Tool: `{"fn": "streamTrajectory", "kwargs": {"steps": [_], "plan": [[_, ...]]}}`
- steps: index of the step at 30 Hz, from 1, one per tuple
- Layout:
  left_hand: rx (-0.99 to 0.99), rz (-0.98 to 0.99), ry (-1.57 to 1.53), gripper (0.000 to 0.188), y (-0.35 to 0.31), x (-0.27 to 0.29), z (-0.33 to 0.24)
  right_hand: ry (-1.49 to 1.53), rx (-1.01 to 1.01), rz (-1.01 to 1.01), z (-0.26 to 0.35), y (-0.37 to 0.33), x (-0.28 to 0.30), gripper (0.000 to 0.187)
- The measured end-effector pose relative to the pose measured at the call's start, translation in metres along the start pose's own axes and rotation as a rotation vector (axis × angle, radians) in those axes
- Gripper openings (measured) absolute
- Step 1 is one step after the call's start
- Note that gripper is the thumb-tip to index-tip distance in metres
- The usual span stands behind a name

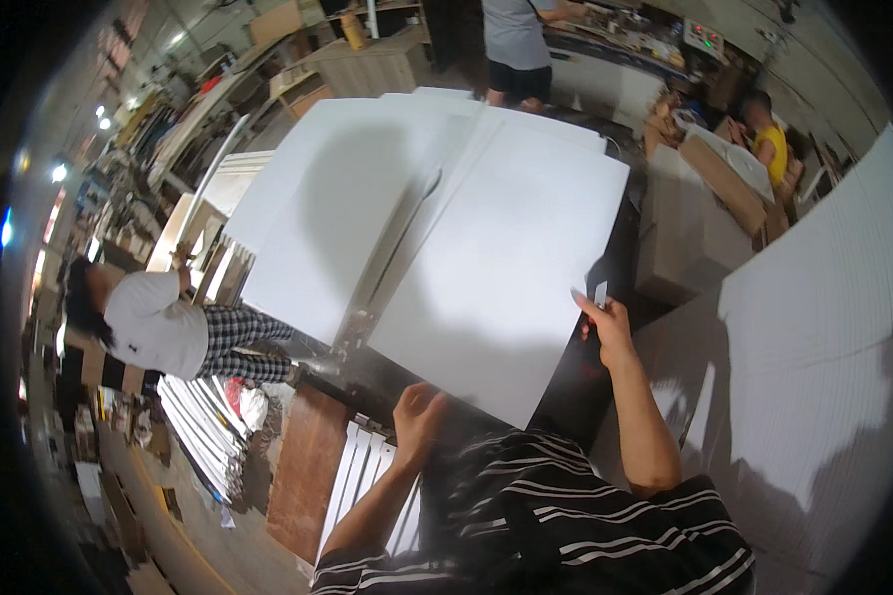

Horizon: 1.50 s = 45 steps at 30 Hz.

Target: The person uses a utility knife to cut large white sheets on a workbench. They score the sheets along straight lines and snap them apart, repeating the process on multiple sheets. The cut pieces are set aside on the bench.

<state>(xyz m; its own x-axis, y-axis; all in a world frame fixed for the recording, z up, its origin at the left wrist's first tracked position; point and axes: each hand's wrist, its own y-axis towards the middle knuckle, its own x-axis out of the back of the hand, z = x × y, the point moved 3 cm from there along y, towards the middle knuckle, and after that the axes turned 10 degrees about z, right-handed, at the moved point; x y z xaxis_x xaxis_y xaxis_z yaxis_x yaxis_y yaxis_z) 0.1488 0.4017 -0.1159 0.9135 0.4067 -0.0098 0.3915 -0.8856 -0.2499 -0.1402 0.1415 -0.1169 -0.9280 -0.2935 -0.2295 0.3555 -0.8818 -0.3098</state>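
Through the head camera I had the right-hand white panel [496, 268] laid flat on the dark worktable [332, 365], its near end pointing toward the striped shirt [585, 516] of the wearer. The right hand [613, 329] was at the panel's right edge, thumb over the rim and the other fingers bent below it; a small pale piece [601, 294] stuck up beside the thumb, and I could not tell whether the fingers pinched that piece, the panel, or both. The left hand [419, 421] was at the panel's near edge, toward its left corner, with its fingers curled together; from my feed I could not tell whether they gripped the edge or only touched it. Beside this panel, across a narrow dark gap, lay the left-hand white panel [313, 228]. White strips [359, 466] and a brown board [308, 466] lay low beside the left forearm. On the right I saw a big stack of white sheets [824, 307] and, beyond it, a carton [687, 233] near a person in yellow [770, 151]. A person in a white T-shirt [159, 317] stood left of the table, and another in a grey top [514, 42] stood past its far end.
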Motion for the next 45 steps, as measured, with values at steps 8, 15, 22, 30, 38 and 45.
{"fn": "streamTrajectory", "kwargs": {"steps": [8,15,22,30,38,45], "plan": [[-0.394,-0.267,0.567,0.046,-0.015,-0.019,-0.026,0.058,0.118,0.047,0.028,-0.007,0.002,0.019],[-1.017,-0.128,1.065,0.048,-0.023,-0.062,-0.058,0.078,0.31,0.133,0.089,-0.048,-0.011,0.02],[-1.101,-0.27,0.806,0.036,0.007,-0.044,-0.156,0.159,0.37,0.346,0.119,-0.042,-0.032,0.017],[-0.786,-0.496,0.222,0.026,0.065,0.015,-0.244,0.151,0.261,0.341,0.091,-0.04,-0.029,0.014],[-0.525,-0.39,-0.689,0.02,0.114,0.077,-0.21,0.142,0.22,0.268,0.074,-0.03,-0.043,0.012],[-0.348,-0.375,-0.852,0.023,0.122,0.085,-0.167,-0.087,0.022,0.294,0.085,0.002,-0.13,0.048]]}}
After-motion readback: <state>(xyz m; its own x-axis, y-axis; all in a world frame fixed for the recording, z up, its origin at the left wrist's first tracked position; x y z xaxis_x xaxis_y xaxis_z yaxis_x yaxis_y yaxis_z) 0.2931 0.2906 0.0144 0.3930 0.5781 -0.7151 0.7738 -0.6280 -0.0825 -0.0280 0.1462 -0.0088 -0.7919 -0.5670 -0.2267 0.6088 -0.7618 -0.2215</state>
